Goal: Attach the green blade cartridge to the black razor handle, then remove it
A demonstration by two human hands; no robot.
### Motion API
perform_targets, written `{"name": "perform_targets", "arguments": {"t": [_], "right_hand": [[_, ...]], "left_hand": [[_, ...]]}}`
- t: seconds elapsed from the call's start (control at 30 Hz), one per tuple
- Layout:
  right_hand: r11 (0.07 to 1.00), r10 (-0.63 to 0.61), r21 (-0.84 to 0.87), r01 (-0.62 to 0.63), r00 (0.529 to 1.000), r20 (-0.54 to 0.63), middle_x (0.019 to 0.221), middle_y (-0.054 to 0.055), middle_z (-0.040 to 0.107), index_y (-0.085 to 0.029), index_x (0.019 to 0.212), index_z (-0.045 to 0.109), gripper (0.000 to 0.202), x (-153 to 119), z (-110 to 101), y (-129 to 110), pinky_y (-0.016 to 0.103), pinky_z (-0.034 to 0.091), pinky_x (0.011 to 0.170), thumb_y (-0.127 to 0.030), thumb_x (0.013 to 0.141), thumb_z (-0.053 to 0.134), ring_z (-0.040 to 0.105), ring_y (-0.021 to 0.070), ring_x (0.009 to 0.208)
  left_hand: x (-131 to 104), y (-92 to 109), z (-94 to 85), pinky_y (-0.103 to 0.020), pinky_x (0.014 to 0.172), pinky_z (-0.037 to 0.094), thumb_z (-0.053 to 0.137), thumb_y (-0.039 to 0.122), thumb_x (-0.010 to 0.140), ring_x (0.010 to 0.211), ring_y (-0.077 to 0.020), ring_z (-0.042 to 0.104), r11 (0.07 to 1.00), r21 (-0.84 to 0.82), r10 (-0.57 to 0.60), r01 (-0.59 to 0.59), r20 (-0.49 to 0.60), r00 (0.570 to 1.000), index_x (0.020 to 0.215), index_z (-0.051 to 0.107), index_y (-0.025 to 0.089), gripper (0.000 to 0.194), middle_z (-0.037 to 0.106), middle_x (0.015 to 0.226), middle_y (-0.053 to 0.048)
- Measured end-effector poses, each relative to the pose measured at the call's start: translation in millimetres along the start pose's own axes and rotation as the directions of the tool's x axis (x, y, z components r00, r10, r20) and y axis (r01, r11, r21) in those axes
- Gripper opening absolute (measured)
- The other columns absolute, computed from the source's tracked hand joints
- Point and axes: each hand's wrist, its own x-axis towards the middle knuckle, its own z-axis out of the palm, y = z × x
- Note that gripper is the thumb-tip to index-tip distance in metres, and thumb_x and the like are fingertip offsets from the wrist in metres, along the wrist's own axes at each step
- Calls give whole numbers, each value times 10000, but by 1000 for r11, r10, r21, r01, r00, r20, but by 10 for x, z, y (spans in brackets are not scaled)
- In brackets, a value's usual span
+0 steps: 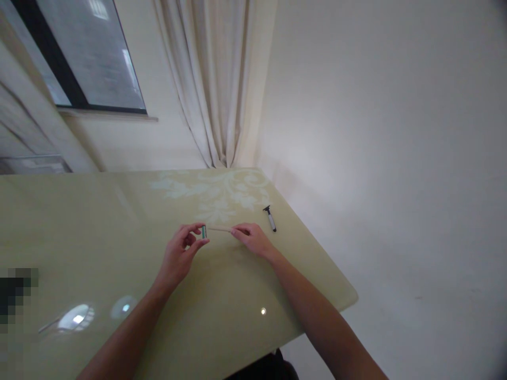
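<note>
My left hand (182, 250) pinches a small razor cartridge (204, 232), upright between thumb and fingertips, with a green stripe along its face. In my right hand (252, 238) is a thin pale wooden stick (219, 229), gripped at its right end. The stick's free tip points left at the cartridge and comes very close to it; whether they touch I cannot tell. Beyond my right hand lies a razor (271, 218) with a grey and black handle, its head toward the far side.
The glossy cream table (222, 295) carries a pale leaf pattern at its far end and bright light reflections. Its right edge runs beside a white wall (380, 158). Behind stand a curtain (214, 79) and a window (95, 53). A blurred-out dark patch (13, 295) is at the left.
</note>
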Motion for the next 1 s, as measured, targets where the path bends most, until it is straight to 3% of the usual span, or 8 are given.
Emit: {"name": "perform_targets", "arguments": {"t": [0.2, 0.33, 0.53, 0.7, 0.87, 1.0], "right_hand": [[998, -37, 54, 35, 999, 25, 804, 28, 693, -155, 1016, 818, 365, -2, 2, -15, 254, 374, 653, -453, 991, 608, 543, 147, 714], [1000, 1, -19, -1, 1000, -25, 737, 19, 655, -137, 925, 817, 330, -3, -10, -18, 261, 355, 646, -384, 993, 609, 521, 143, 685], [998, -57, 23, 57, 998, -23, 817, 37, 694, -151, 1020, 819, 336, -26, 3, -73, 262, 383, 671, -418, 996, 615, 545, 149, 727], [1000, -5, 21, 6, 998, -58, 807, 49, 704, -136, 964, 824, 339, -19, -16, -31, 269, 386, 679, -405, 983, 618, 562, 156, 723], [994, -83, 67, 85, 996, -43, 827, 45, 714, -146, 1013, 821, 356, -33, 3, -73, 260, 394, 676, -433, 986, 612, 568, 150, 736], [998, -54, 27, 57, 996, -75, 814, 44, 717, -143, 964, 823, 314, -41, 0, -102, 259, 393, 676, -381, 983, 621, 572, 147, 731]], "left_hand": [[-2, 11, 12, -253, 598, 456, 768, 422, 805, 619, -112, 523, 1000, 4, 9, -9, 6, 1000, 1115, 731, 237, 363, 625, 904, 1], [-6, -8, 15, -254, 607, 457, 768, 417, 804, 630, -113, 531, 1000, 3, 2, -2, 8, 1000, 1099, 733, 234, 349, 622, 911, -1], [-14, -16, 27, -249, 595, 448, 777, 400, 809, 625, -107, 522, 1000, -14, -1, 1, 19, 1000, 1125, 731, 237, 359, 618, 920, 4], [-14, -10, 20, -250, 600, 448, 777, 397, 821, 624, -104, 523, 999, -33, 5, -5, 22, 1000, 1114, 735, 236, 337, 615, 913, 8], [-28, -20, 27, -252, 624, 449, 786, 372, 825, 639, -103, 519, 999, -18, 30, -30, 35, 999, 1147, 727, 250, 349, 614, 916, 17], [-35, -21, 35, -253, 616, 446, 782, 379, 823, 639, -106, 517, 999, -20, 30, -29, 35, 999, 1133, 732, 245, 342, 614, 917, 14]]}}
